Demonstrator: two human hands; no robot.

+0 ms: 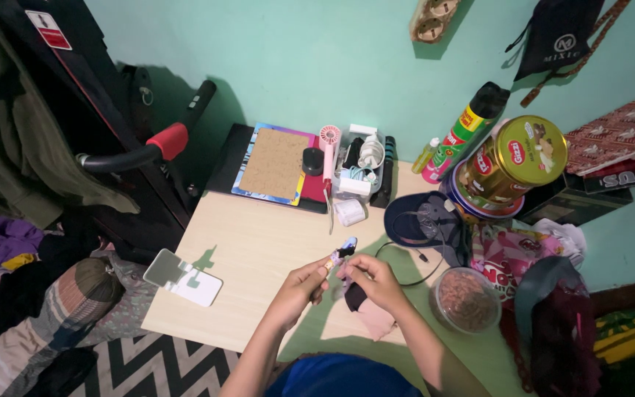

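My left hand (301, 285) and right hand (373, 281) meet over the near edge of the pale wooden surface (251, 250). The fingers (320, 269) of my left hand pinch narrow around a small purple-and-dark object (342, 251), too small to make out, which sticks up and away from me between both hands. My right fingers curl closed against its lower end and over a pink-and-dark cloth (367, 312) hanging under that hand. A black cable (414, 266) loops just beyond my right hand, beside a navy cap (414, 219). A clear bowl of brownish bits (467, 299) sits to my right, a small white stand (183, 278) well off left.
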